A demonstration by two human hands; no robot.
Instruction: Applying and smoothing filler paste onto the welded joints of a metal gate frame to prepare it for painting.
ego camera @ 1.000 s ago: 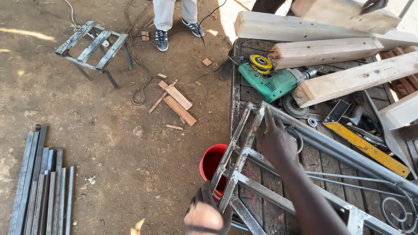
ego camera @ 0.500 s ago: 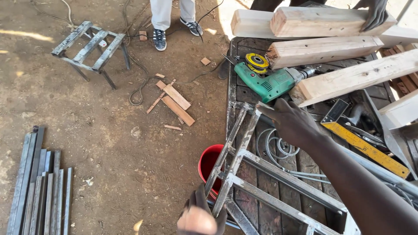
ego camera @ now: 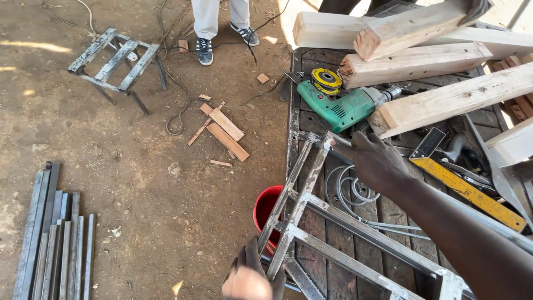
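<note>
A welded grey metal frame [ego camera: 311,183] of angle bars lies across the dark workbench [ego camera: 302,114]. My right hand [ego camera: 373,158] grips the frame's far corner, where the bars meet, with the arm reaching in from the lower right. My left hand [ego camera: 252,278], at the bottom edge of view, is closed around the frame's near end beside the bench edge. Under the frame lies a coil of grey cable [ego camera: 350,191].
A green power drill [ego camera: 341,105] and a yellow tape measure [ego camera: 326,79] lie on the bench, with wooden beams [ego camera: 444,100] and a yellow square ruler [ego camera: 466,191]. A red bucket [ego camera: 266,208] stands below. Steel bars [ego camera: 53,236], a metal stool [ego camera: 114,64], wood scraps [ego camera: 225,130] and another person's feet [ego camera: 205,53] are on the dirt.
The frame has shifted on the bench with both hands on it. My right hand has moved right and toward me along it. The view has tilted slightly.
</note>
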